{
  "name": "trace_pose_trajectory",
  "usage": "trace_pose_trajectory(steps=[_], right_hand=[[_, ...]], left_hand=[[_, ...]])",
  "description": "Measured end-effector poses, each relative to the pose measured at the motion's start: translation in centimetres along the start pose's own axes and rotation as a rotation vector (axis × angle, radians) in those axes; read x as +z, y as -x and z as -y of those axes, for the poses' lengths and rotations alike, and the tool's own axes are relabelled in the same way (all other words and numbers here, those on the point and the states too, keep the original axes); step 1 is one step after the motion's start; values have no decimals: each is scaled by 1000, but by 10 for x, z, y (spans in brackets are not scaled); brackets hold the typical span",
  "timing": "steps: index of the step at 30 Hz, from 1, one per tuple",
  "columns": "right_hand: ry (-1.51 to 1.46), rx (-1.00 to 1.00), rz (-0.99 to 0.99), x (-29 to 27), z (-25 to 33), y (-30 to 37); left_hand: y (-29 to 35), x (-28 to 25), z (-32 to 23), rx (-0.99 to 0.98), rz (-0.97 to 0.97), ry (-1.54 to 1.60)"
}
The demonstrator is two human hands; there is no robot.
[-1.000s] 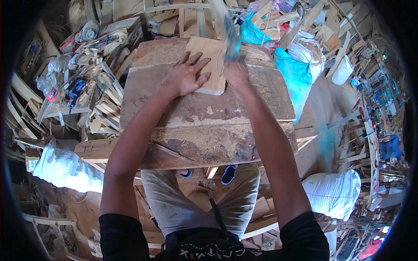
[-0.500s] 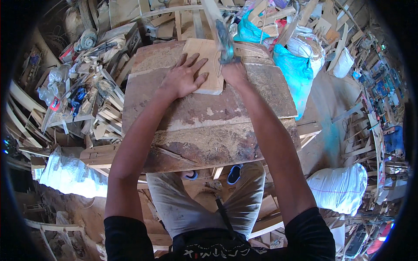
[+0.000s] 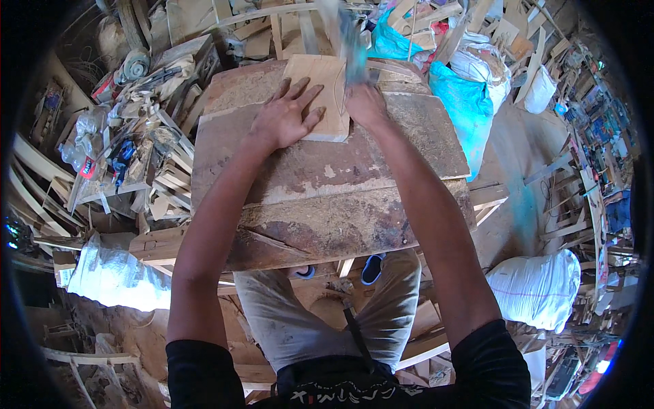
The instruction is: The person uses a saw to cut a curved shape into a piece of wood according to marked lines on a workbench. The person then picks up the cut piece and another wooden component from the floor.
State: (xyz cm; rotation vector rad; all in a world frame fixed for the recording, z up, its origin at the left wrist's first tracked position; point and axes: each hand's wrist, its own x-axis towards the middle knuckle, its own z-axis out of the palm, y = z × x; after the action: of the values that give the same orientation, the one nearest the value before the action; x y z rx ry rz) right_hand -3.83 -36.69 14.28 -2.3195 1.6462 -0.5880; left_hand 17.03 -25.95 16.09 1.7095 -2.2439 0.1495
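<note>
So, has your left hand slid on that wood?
No. Judged against the near edge of the wood, the left hand stays in about the same spot.

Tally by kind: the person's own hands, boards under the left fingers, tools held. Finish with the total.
Hands: 2, the left hand and the right hand
Pale wooden board: 1
Tool, blurred, in the right hand: 1
Total: 4

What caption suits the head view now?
Left hand spread on a pale wooden board; right hand grips a blurred tool at the board's edge.
</note>
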Motion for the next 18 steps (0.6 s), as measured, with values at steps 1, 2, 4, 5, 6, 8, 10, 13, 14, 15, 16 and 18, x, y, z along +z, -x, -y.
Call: trace_pose_trajectory(steps=[1, 2, 4, 5, 6, 8, 10, 13, 14, 15, 16, 18], right_hand=[[-12, -24, -11, 0, 3, 2], [-25, -48, -21, 0, 7, 4], [-49, -55, -49, 1, 5, 5], [-67, -42, -64, 3, 5, 5], [-83, -32, -84, 3, 5, 3], [-17, -65, -107, 6, -17, -7], [-3, -54, -88, 6, -11, -7], [-13, -28, -40, -1, 10, 2], [-7, -72, -42, -5, 20, 8], [13, -104, -53, -11, 18, 10], [5, -83, -63, -10, 13, 7], [-15, -42, -83, -4, 4, -1]], left_hand=[[1, 1, 3, 3, -5, -10], [2, 2, 7, 5, -10, -21], [3, 0, 3, -4, -2, -8], [3, -1, 2, -10, 4, -3], [2, -3, 2, -9, -2, -4], [-6, -1, -6, 11, -14, 11], [-6, 0, -3, 7, -11, 1], [0, 4, 7, -14, 8, -23], [3, 5, 13, -25, 18, -35], [0, 4, 10, -17, 17, -32], [-3, 4, 7, -10, 17, -30], [-6, 3, 4, 4, 7, -18]])
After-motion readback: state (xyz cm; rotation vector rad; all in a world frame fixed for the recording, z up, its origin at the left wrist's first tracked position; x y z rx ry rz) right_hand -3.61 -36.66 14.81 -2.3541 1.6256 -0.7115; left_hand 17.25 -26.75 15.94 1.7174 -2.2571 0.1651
